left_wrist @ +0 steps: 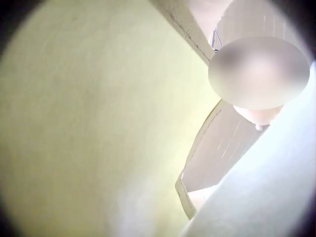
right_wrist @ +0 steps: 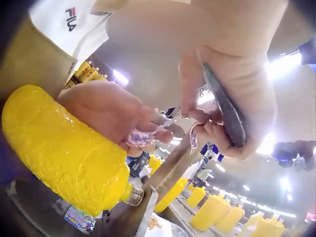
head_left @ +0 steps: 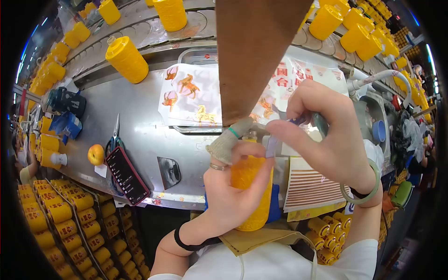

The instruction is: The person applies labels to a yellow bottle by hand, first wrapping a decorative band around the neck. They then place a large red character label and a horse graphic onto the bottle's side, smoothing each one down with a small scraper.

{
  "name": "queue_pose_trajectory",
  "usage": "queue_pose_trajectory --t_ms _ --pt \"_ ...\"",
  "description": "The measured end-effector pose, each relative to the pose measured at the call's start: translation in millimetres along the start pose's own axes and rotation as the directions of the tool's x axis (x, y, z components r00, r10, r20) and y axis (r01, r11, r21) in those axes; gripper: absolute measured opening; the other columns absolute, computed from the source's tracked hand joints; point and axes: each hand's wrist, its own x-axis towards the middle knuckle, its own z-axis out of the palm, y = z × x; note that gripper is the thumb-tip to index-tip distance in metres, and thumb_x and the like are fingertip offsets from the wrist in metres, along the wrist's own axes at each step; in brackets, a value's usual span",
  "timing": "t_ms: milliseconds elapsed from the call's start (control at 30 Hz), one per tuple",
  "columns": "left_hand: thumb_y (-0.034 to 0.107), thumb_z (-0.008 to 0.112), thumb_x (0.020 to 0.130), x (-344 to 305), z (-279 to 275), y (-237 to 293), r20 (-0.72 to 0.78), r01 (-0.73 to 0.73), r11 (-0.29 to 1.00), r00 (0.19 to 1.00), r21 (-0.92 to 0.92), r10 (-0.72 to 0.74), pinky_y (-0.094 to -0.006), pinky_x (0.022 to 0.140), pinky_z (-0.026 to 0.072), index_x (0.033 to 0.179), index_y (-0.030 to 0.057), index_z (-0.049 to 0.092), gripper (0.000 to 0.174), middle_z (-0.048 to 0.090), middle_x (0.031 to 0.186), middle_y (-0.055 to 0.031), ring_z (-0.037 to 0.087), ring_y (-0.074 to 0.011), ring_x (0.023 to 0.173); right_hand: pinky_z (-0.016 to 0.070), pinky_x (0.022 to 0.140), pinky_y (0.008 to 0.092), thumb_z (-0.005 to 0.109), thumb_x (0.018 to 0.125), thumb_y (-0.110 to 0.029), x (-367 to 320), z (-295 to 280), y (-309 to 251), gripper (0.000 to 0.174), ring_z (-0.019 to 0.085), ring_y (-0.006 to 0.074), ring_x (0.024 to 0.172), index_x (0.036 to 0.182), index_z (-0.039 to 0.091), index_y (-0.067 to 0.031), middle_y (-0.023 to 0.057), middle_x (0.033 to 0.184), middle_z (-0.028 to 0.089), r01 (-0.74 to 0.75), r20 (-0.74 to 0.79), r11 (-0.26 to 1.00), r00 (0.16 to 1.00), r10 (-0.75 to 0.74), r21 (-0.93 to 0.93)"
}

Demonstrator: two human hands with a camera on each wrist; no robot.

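Note:
My left hand (head_left: 237, 193), a knitted finger cover (head_left: 224, 143) on one finger, pinches a small white strip with purple print (right_wrist: 141, 138). Facing it, my right hand (head_left: 333, 133) pinches a narrow curling end of similar strip (right_wrist: 193, 138) between thumb and fingertips. A dark, flat, elongated tool (right_wrist: 224, 106) is tucked in the right palm; its kind is hidden. Below and behind the left hand stands a yellow textured bottle (head_left: 254, 217) with a clear neck (right_wrist: 136, 195), close against the apron (head_left: 254, 239). Apron cloth and a sleeve fill the left wrist view, without the hand.
A brown post (head_left: 259, 56) rises right ahead. Horse-printed sheets (head_left: 189, 100) lie behind the hands, striped label sheets (head_left: 305, 184) to the right. Scissors (head_left: 115, 135), a phone (head_left: 128, 175) and an apple (head_left: 96, 154) lie left. Yellow bottles (head_left: 127, 60) line the conveyor.

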Motion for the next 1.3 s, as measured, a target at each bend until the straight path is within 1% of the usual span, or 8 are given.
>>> queue_pose_trajectory --t_ms 167,367,567,733,833,900,1033,1300 --pt "-0.015 0.063 0.093 4 -2 8 0.013 0.140 0.906 0.989 -0.399 -0.147 -0.0314 0.090 0.0552 0.150 -0.0059 0.036 0.064 0.066 0.109 -0.0110 0.068 -0.0171 0.104 0.0420 0.069 0.0259 0.074 0.092 -0.010 -10 -7 17 0.015 0.050 0.0101 0.074 0.090 0.065 0.0020 0.0014 0.080 0.059 -0.116 0.016 0.993 0.993 0.116 0.022" --pt "-0.014 0.065 0.093 4 -9 19 0.130 0.225 0.928 0.972 -0.298 -0.194 -0.0314 0.092 0.0547 0.134 -0.0027 0.042 0.049 0.064 0.114 -0.0133 0.067 -0.0171 0.101 0.0468 0.067 0.0299 0.079 0.087 -0.014 -37 -9 39 0.019 0.061 0.0177 0.075 0.100 0.074 -0.0007 0.0095 0.086 0.066 -0.323 -0.076 0.937 0.946 0.315 -0.132" --pt "-0.015 0.064 0.092 0 -2 27 0.147 0.286 0.879 0.958 -0.381 -0.248 -0.0321 0.089 0.0571 0.146 -0.0001 0.030 0.065 0.057 0.127 -0.0178 0.068 -0.0187 0.098 0.0496 0.070 0.0311 0.078 0.078 0.006 -66 23 28 0.031 0.060 0.0200 0.081 0.105 0.079 -0.0100 0.0089 0.115 0.071 0.200 -0.134 0.979 0.972 -0.195 0.024" --pt "-0.014 0.064 0.092 -7 -7 30 0.192 0.267 0.896 0.959 -0.356 -0.210 -0.0323 0.090 0.0563 0.161 0.0035 0.019 0.084 0.055 0.130 -0.0188 0.068 -0.0194 0.098 0.0522 0.075 0.0308 0.076 0.081 0.008 -66 28 38 0.029 0.062 0.0199 0.084 0.104 0.079 -0.0094 0.0110 0.116 0.073 0.247 -0.047 0.964 0.969 -0.244 0.094" --pt "-0.011 0.065 0.090 -12 -15 28 0.159 0.188 0.954 0.975 -0.233 -0.153 -0.0332 0.091 0.0541 0.161 0.0027 0.020 0.085 0.056 0.131 -0.0186 0.067 -0.0200 0.101 0.0512 0.076 0.0289 0.070 0.087 0.008 -72 23 42 0.022 0.062 0.0161 0.084 0.104 0.076 -0.0052 0.0102 0.110 0.074 0.057 -0.009 0.913 0.998 -0.058 0.404" --pt "-0.003 0.075 0.089 -20 -25 14 0.006 0.096 0.988 0.995 -0.117 -0.096 -0.0343 0.091 0.0526 0.150 -0.0050 0.035 0.072 0.059 0.132 -0.0190 0.067 -0.0219 0.106 0.0496 0.076 0.0254 0.062 0.094 0.004 -76 7 46 0.013 0.062 0.0111 0.086 0.104 0.071 0.0001 0.0069 0.102 0.072 -0.233 -0.025 0.784 0.953 0.301 0.575" --pt "0.002 0.076 0.088 -36 -33 -8 -0.064 0.068 0.995 0.996 0.072 -0.064 -0.0368 0.095 0.0502 0.153 -0.0054 0.036 0.076 0.060 0.130 -0.0193 0.064 -0.0236 0.109 0.0460 0.075 0.0241 0.059 0.099 -0.002 -65 -20 51 0.008 0.058 0.0071 0.084 0.100 0.066 0.0027 0.0020 0.092 0.067 -0.416 -0.071 0.810 0.872 0.484 0.412" --pt "0.007 0.084 0.080 -42 -22 -13 -0.050 0.035 0.973 0.998 0.226 -0.024 -0.0403 0.099 0.0493 0.139 -0.0033 0.053 0.067 0.061 0.126 -0.0183 0.059 -0.0305 0.114 0.0452 0.067 0.0354 0.073 0.094 -0.015 -17 9 23 0.020 0.057 0.0240 0.070 0.085 0.069 0.0025 0.0123 0.080 0.065 -0.291 0.226 0.955 0.935 0.272 0.054"
